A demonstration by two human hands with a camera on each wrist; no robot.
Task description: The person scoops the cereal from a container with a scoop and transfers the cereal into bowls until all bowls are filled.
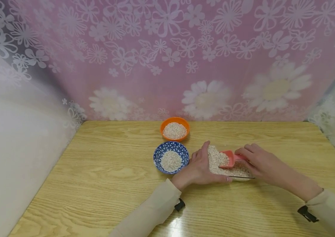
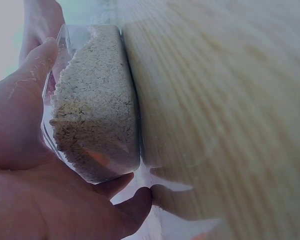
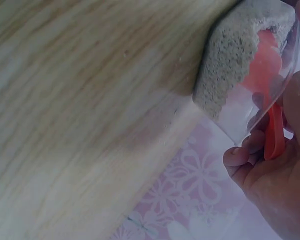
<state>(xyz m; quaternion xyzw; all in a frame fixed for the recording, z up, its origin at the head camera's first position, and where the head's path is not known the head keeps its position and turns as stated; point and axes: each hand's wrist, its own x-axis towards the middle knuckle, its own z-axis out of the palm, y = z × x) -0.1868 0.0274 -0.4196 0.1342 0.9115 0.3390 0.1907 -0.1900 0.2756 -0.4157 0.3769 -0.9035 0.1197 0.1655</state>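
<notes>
A clear rectangular container [image 2: 50,100] full of pale flakes like rolled oats [image 1: 213,159] stands on the table, right of centre. My left hand [image 1: 198,168] holds its left end, thumb along the near rim and fingers round the end wall. In the head view my right hand [image 1: 263,163] grips the handle of a small coral-red scoop [image 1: 230,159]. The scoop's head sits among the oats, with some flakes in it. Through the container's clear wall, the right wrist view shows the scoop [image 3: 265,62] tilted down into the oats.
Just left of my left hand is a blue-and-white patterned bowl [image 1: 158,152] with oats in its bottom. Behind it stands an orange bowl [image 1: 175,139], also holding oats. A pink flowered curtain [image 1: 143,98] hangs at the wooden table's [image 1: 102,177] back edge.
</notes>
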